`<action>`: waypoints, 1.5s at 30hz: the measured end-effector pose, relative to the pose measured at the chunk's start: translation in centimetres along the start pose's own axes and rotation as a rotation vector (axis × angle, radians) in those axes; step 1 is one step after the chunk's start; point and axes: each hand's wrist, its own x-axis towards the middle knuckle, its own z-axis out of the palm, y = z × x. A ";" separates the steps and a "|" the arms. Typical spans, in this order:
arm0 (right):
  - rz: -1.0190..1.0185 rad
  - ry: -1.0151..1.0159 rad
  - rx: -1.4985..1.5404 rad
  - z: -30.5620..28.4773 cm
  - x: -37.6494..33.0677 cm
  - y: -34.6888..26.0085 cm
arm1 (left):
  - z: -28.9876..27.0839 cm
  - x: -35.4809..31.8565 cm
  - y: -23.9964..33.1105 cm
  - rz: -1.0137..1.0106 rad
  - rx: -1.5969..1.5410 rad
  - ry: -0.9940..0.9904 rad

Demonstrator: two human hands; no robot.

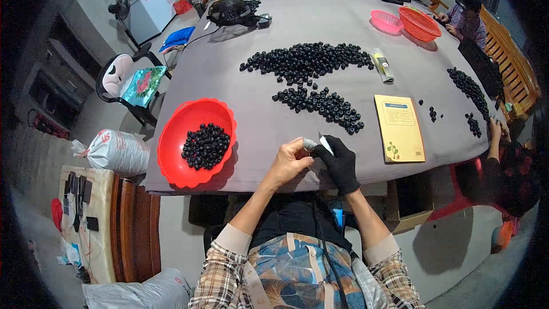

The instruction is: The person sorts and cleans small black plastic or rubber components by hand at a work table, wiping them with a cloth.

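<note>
My left hand [287,165] is bare and closed at the table's near edge. A whitish wrap [309,145] shows at its fingertips; anything pinched there is hidden. My right hand [340,166], in a black glove, meets it and grips a small white tool with a thin pointed tip [326,144], perhaps a small knife. Beyond both hands lies a loose group of black beads [320,106], with a larger heap of black beads [306,60] behind it. To the left stands a red scalloped bowl [168,143] holding more black beads [207,146].
Right of my hands lies a yellow booklet [400,131], with a clear tube [383,66] beyond it. Pink [387,22] and orange [420,24] baskets stand farther back. A black fan [234,12] lies far left. A co-worker's hand [498,130] is at the right edge.
</note>
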 end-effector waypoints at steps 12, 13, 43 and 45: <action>-0.053 0.025 0.024 0.1 0.2 1.4 | 1.1 0.1 0.0 -0.192 -0.287 0.072; -0.052 0.027 0.022 -0.1 0.2 1.2 | 1.3 0.1 0.1 -0.236 -0.289 0.081; 0.035 -0.228 0.165 0.8 -0.8 -0.8 | -1.1 -1.1 -2.1 -0.107 -0.728 0.153; 0.038 -0.228 0.158 0.8 -0.8 -0.7 | -1.0 -1.1 -1.9 -0.107 -0.730 0.140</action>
